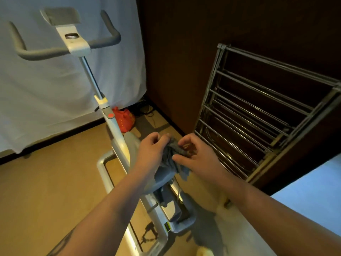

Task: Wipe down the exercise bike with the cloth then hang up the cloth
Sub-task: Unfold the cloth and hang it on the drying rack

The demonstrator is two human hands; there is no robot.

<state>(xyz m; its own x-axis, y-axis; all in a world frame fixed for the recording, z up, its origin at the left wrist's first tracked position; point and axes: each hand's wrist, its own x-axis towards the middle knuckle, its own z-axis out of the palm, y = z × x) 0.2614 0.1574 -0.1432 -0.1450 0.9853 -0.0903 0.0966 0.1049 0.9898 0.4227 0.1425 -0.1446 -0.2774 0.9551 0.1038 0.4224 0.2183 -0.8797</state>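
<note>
A white and grey exercise bike [110,124] stands in front of me, its grey handlebars [46,52] at the upper left and its frame running down under my arms. A bunched grey cloth [172,156] hangs between both hands, above the bike's lower frame. My left hand [151,150] grips the cloth's left side. My right hand [195,154] pinches its upper right edge with fingers and thumb. Part of the cloth is hidden inside my hands.
A metal drying rack [258,115] with several bars leans against the dark wooden wall on the right. A white sheet [55,100] hangs behind the bike. A red bag [125,119] and cables lie on the tan floor by the wall. A pale blue surface [313,196] sits at the right.
</note>
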